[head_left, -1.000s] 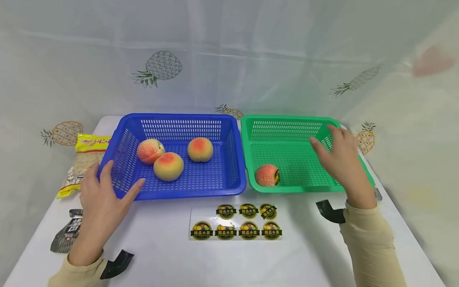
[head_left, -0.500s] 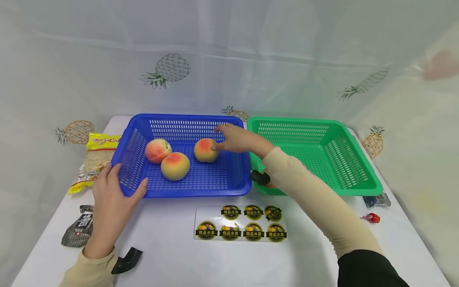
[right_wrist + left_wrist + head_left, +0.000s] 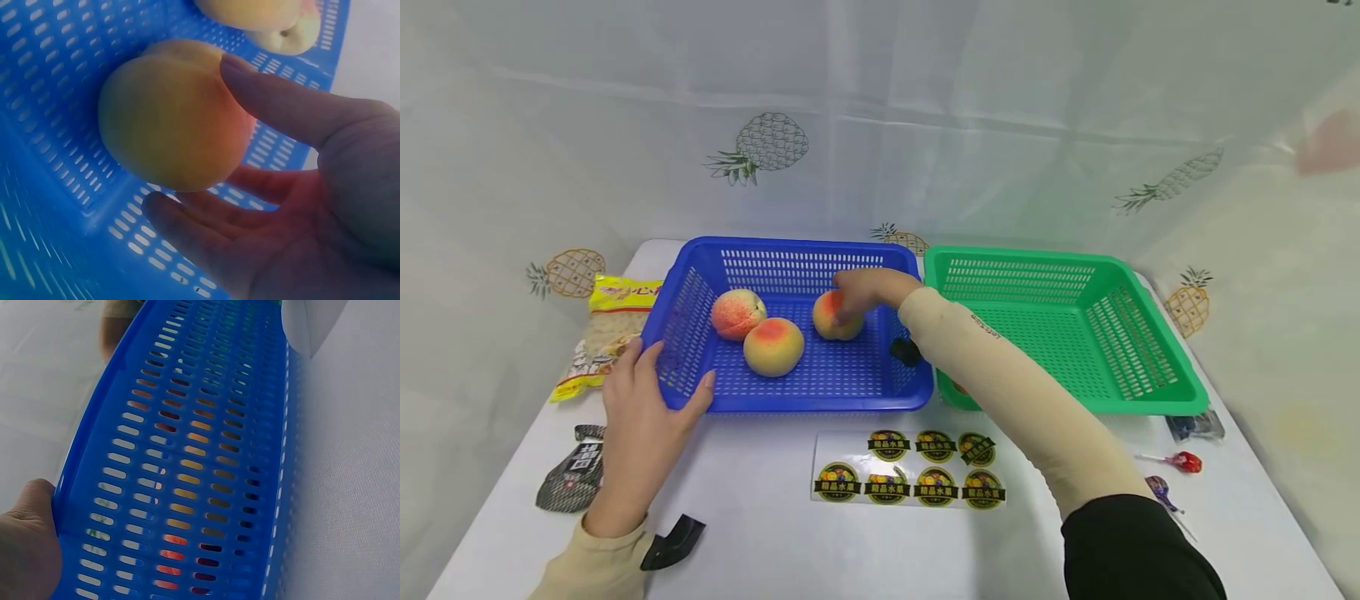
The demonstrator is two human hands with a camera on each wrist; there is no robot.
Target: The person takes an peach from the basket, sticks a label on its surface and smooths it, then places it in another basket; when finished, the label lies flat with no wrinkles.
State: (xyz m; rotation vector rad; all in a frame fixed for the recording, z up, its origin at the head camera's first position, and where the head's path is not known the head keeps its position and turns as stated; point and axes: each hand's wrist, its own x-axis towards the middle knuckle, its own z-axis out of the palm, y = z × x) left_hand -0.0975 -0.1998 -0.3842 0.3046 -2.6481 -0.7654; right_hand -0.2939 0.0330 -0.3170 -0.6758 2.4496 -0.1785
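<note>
My left hand holds the near left corner of a blue plastic basket, fingers on the left rim and thumb over the front rim. In the left wrist view, the thumb lies against the basket's rim. My right hand reaches into the basket and grips a peach from its right side. The right wrist view shows the thumb on top of this peach, with fingers curled beneath it. Two more peaches, one redder and one yellower, lie left of it.
Right of the blue basket stands a green basket, with a peach mostly hidden by the sleeve. In front lies a sticker sheet. A yellow food bag and a dark packet lie left; lollipops lie right.
My right hand has moved left from above the green basket into the blue one and taken hold of the right-hand peach. My left hand stays at the blue basket's corner.
</note>
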